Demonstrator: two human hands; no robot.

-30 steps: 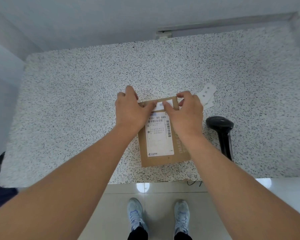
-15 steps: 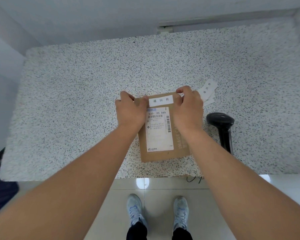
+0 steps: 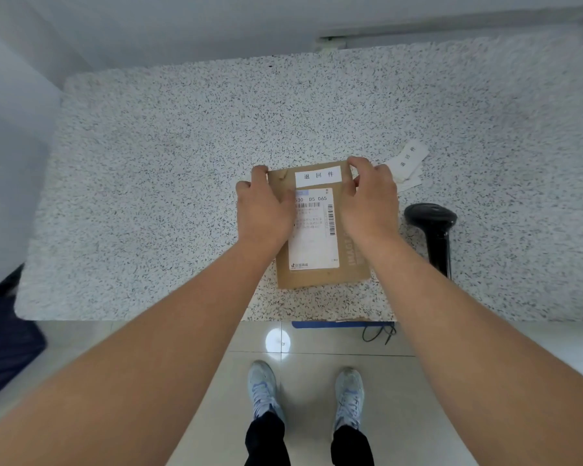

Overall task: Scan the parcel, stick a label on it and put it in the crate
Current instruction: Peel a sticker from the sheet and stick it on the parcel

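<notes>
Head view: label is stuck on the parcel lying flat on the counter, left hand and right hand curled gripping its sides, I'd say only crating remains, no crate visible.

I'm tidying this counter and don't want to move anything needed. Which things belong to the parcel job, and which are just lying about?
Job:
parcel
label
scanner
left hand
right hand

Lying about:
spare labels
cable
</notes>
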